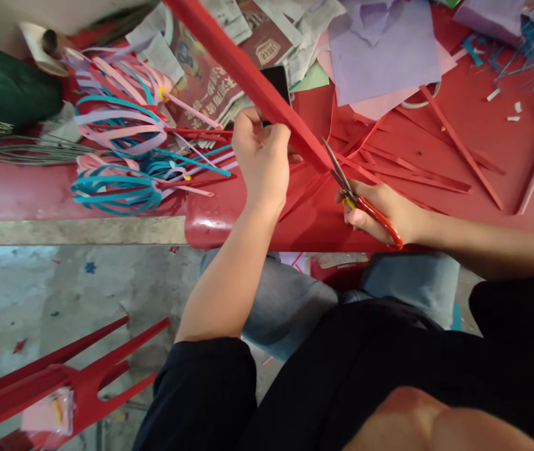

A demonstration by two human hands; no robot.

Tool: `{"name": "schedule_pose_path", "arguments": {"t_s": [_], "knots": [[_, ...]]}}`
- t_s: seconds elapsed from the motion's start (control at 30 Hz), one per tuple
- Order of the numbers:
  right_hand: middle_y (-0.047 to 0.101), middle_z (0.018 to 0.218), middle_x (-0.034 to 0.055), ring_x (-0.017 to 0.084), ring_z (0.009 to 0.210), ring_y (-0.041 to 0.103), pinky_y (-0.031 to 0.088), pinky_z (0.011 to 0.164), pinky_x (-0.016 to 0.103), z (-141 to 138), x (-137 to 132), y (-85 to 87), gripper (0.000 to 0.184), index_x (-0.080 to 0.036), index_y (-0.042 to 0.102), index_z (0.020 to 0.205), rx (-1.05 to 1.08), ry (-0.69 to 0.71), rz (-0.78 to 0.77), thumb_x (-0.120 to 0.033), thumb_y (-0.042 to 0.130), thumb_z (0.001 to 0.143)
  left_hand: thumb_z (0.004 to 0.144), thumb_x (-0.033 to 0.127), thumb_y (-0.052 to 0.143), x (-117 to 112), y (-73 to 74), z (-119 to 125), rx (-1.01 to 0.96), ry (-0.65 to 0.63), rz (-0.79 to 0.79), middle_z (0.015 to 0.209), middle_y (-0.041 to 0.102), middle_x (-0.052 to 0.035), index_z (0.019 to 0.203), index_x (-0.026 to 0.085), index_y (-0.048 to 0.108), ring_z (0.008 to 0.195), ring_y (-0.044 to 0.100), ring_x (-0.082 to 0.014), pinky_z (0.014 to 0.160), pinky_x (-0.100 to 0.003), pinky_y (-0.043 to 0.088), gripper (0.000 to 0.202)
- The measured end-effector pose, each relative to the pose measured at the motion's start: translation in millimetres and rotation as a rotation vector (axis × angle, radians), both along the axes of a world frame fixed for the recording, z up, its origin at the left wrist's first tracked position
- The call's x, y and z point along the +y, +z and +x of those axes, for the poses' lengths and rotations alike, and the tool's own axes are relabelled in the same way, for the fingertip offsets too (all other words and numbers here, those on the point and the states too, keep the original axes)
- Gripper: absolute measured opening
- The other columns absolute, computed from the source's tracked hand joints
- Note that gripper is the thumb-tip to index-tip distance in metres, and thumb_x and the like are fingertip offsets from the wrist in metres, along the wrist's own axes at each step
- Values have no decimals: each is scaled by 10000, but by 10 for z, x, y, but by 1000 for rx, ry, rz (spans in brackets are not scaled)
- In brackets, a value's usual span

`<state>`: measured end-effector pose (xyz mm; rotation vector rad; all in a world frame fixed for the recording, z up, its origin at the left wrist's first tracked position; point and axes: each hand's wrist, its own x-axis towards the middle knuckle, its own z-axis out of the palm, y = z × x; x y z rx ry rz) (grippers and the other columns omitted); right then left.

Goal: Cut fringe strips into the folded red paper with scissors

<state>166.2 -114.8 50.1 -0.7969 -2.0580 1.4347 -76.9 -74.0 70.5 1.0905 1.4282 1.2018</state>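
Note:
My left hand (pixel 263 166) pinches a long, flat red strip (pixel 243 72) that slants from the top edge down to the right. Whether the strip is paper or thin foam I cannot tell. My right hand (pixel 382 210) grips red-handled scissors (pixel 370 216) whose blades point up and left. The strip's lower end lies at the scissor blades, which look nearly closed. Around and beyond my right hand, several narrow red strips (pixel 436 178) are scattered on the red table (pixel 478 119). A dark phone (pixel 277 84) lies partly hidden behind the red strip.
Cage-like bundles of pink, lilac and blue strips (pixel 119 131) lie at the left. Newspaper (pixel 229 25) and lilac sheets (pixel 384 56) cover the back, with blue shreds (pixel 533 47) at the far right. A red stool (pixel 74 382) lies on the floor, lower left.

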Motion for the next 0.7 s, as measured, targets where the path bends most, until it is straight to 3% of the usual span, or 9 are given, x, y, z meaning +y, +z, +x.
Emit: {"name": "schedule_pose_path", "arguments": {"t_s": [0.07,0.17,0.27,0.37,0.47,0.57,0.63,0.7], "knots": [[692,785,39,257,812,698,570,717,371,-2,-7,12,574,-220,693,1145,-11,-1,-15,-761,722,956,1022,697,633,-46,-17,62,13,-127,-88,1120,760,-14,1416,380,523,1415,562,-292,1026,-483,532,518],[697,806,36,228,732,676,545,662,360,-7,-18,32,619,-202,683,1186,-9,-10,-40,-778,702,961,953,788,672,-88,-7,85,126,-315,-138,1184,778,-20,1375,399,603,1497,505,-309,1063,-480,527,578],[714,849,42,198,675,650,528,622,346,-12,-27,47,643,-197,671,1202,18,-23,-63,-793,688,961,893,894,643,-54,43,-36,174,-468,-110,1167,787,-7,1311,403,656,1488,517,-301,1045,-451,547,645],[720,875,47,190,668,647,531,615,340,-17,-25,47,639,-205,667,1205,33,-37,-72,-796,678,963,867,883,717,34,15,-185,102,-572,-120,1125,785,-28,1322,385,678,1489,512,-321,1075,-468,541,675],[700,840,41,203,709,663,542,646,337,-21,-15,34,624,-211,667,1156,44,-35,-45,-802,678,957,857,835,799,107,-222,-176,1,-421,-54,1133,759,-29,1416,420,630,1469,540,-321,1107,-490,544,716],[697,842,48,209,750,670,539,683,335,-20,-11,22,636,-196,659,1149,48,-20,-16,-806,661,968,821,872,803,144,-568,-34,-64,11,308,1147,729,-17,1495,503,542,1276,669,-329,998,-530,611,811],[700,856,50,198,731,657,527,678,333,-16,-15,21,644,-184,653,1182,31,-10,-21,-797,645,987,834,864,794,154,-736,46,-32,77,435,1142,730,-9,1526,558,499,1167,706,-326,926,-541,633,813],[701,865,48,182,688,634,511,644,327,-13,-21,25,638,-179,643,1212,18,-6,-39,-783,628,1008,875,828,779,157,-816,78,12,62,489,1164,737,-4,1564,593,452,1127,714,-320,909,-546,638,798]]}}
